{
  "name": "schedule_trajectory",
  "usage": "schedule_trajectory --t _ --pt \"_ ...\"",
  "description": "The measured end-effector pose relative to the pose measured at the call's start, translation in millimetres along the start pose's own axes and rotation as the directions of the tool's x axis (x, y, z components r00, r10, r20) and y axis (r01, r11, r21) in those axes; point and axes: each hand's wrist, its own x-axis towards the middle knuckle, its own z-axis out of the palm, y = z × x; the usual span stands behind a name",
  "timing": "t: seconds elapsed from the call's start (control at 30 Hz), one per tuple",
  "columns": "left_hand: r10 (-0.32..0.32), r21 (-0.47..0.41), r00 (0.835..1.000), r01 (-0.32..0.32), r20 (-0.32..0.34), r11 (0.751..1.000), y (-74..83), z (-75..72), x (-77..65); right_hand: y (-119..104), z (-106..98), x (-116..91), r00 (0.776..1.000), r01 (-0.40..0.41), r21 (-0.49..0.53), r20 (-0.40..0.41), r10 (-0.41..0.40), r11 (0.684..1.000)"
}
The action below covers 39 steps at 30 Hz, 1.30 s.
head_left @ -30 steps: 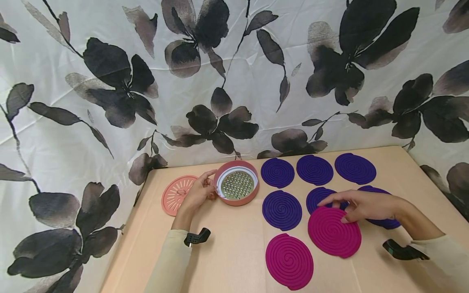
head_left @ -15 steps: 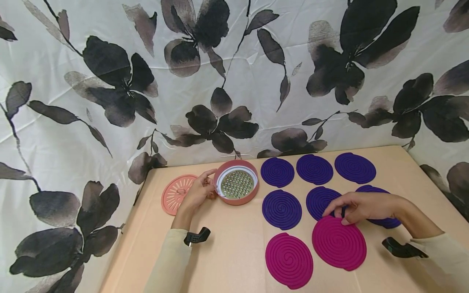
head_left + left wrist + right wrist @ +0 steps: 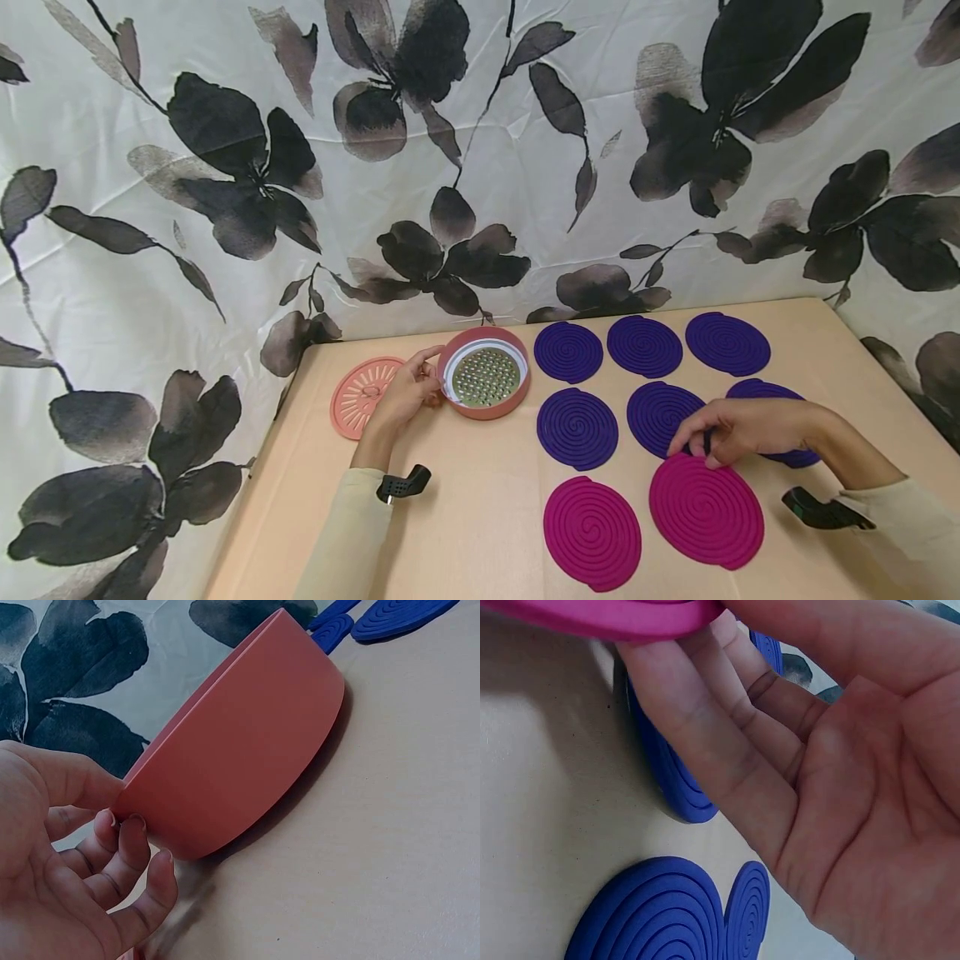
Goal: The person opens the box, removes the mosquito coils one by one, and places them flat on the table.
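Observation:
My right hand [image 3: 757,425] pinches a magenta mosquito coil [image 3: 707,515] at its far edge, thumb on one face and fingertips on the other; in the right wrist view the coil [image 3: 622,619] shows only in part, over the table. Flat to its left lies a second magenta coil [image 3: 592,533]. With thumb and fingers, my left hand [image 3: 405,398] grips the rim of a coral round mosquito coil holder [image 3: 486,413], whose inside has a white ring and metallic mesh. The left wrist view shows the holder [image 3: 240,742] tilted, its smooth outer wall towards the camera.
Several dark blue coils lie in rows behind, among them one at the back left [image 3: 567,352] and one partly under my right hand [image 3: 798,457]. A slotted coral lid [image 3: 356,400] is beside my left hand. A floral cloth [image 3: 450,167] hangs behind the table [image 3: 465,508].
My right hand has drawn the magenta coil slightly nearer and to the right, uncovering more of the blue coil behind it. The left hand and the holder have stayed in place.

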Motion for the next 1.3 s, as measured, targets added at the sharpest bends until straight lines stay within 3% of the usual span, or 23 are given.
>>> schedule_trajectory --t 0.3,0.7,1.03,1.3 --pt "-0.01 0.0 1.0 0.01 -0.007 1.0 -0.2 0.4 0.5 2 1 -3 1.0 -0.022 0.009 0.011 0.022 1.0" --pt "0.008 0.006 0.999 -0.008 -0.034 1.0 -29.0 -4.1 17.5 4 4 -4 0.996 -0.08 0.102 0.035 0.077 0.992" --pt "0.03 0.019 0.998 -0.029 -0.055 0.999 -30.9 -3.1 16.8 4 3 -3 0.99 -0.138 0.054 -0.004 0.139 0.989" --pt "0.02 0.008 0.998 -0.02 -0.065 1.0 -31.8 -2.6 16.7 2 -4 -4 0.999 -0.05 0.015 -0.011 0.05 0.999"
